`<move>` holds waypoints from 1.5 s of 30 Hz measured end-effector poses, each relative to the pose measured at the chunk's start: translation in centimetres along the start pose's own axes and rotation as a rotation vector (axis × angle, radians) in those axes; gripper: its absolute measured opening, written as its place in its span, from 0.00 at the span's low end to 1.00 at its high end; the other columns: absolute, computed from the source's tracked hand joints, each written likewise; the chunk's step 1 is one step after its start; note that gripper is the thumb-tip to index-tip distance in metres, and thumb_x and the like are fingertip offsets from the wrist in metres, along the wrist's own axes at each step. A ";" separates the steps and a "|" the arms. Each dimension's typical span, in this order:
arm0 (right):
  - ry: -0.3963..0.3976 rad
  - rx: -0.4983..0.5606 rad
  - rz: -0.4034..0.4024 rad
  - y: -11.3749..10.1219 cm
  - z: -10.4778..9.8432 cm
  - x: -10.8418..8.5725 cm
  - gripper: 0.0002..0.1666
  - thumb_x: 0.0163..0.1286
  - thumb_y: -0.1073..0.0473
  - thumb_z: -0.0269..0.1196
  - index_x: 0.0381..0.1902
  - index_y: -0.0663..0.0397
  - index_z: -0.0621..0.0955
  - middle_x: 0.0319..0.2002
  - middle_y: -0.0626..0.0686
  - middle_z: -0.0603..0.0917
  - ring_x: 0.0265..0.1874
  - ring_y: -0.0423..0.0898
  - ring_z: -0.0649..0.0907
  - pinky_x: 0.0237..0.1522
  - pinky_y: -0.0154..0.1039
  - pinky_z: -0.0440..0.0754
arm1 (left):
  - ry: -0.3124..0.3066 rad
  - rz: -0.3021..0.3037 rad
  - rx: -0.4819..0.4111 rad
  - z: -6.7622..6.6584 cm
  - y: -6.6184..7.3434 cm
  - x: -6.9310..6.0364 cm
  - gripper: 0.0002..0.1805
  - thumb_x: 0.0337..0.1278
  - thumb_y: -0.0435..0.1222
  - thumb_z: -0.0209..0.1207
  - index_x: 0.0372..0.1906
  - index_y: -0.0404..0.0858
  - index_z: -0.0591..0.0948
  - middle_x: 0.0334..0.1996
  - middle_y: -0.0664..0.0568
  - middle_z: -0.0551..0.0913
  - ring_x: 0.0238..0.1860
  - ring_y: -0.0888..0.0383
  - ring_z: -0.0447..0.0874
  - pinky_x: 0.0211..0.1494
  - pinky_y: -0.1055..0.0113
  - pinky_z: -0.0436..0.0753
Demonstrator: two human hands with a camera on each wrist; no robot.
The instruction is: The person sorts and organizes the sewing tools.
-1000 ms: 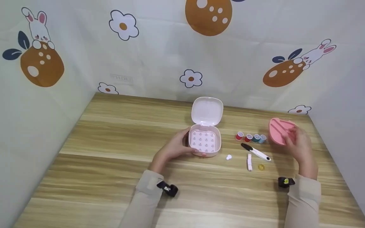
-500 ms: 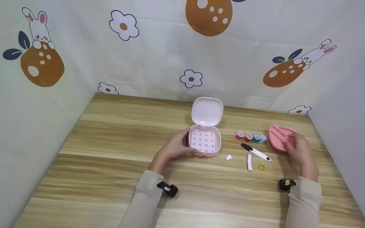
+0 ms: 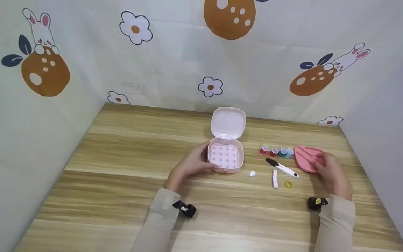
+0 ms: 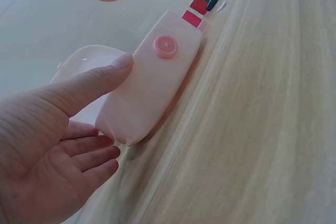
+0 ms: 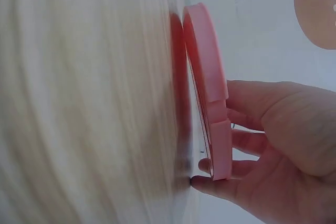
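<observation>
Left hand (image 3: 192, 162) holds the box (image 4: 152, 82), right hand (image 3: 333, 175) pinches the tray (image 3: 303, 161); leftward drift could topple the spools (image 3: 282, 153) left of that grip.

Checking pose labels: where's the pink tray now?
Head view, right side: the pink tray is in the right hand's grip, just right of the light-blue thread spool.

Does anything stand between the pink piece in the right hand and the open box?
Yes: four thread spools stand between the pink piece and the box, and a black-and-white tool lies beside them.
</observation>
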State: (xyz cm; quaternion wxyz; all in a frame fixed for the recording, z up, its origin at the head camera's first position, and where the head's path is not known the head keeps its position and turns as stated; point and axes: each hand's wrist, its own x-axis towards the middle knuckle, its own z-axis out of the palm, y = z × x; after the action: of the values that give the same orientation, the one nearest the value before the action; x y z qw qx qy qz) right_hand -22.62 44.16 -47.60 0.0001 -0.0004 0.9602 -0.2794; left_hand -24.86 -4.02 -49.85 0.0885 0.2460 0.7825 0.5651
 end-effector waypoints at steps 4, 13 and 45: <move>-0.031 0.027 0.040 0.0 -0.1 -0.2 0.18 0.78 0.69 0.59 0.56 0.85 0.74 0.38 0.67 0.80 0.37 0.51 0.78 0.33 0.30 0.75 | -0.002 -0.005 0.005 0.0 0.1 0.0 0.53 0.46 0.26 0.77 0.80 0.32 0.65 0.75 0.33 0.71 0.78 0.39 0.66 0.85 0.47 0.60; -0.056 0.065 0.089 0.0 -0.2 -0.3 0.21 0.78 0.69 0.59 0.58 0.86 0.73 0.38 0.64 0.80 0.36 0.46 0.76 0.32 0.26 0.74 | 0.008 -0.035 -0.010 0.0 0.0 0.0 0.54 0.48 0.30 0.79 0.80 0.32 0.64 0.74 0.33 0.73 0.77 0.40 0.68 0.85 0.48 0.61; 0.084 0.098 0.067 0.5 -1.0 -1.2 0.26 0.73 0.69 0.63 0.64 0.81 0.74 0.64 0.85 0.71 0.61 0.82 0.74 0.64 0.70 0.76 | 0.018 -0.045 0.027 0.1 0.3 -0.1 0.54 0.46 0.28 0.78 0.81 0.33 0.64 0.75 0.34 0.72 0.77 0.39 0.68 0.84 0.47 0.62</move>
State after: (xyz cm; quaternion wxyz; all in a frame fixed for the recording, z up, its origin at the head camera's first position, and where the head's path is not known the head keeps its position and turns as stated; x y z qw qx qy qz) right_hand -21.46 45.11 -47.01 -0.0306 0.0436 0.9440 -0.3255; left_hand -24.65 -3.98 -49.65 0.0906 0.2243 0.7963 0.5545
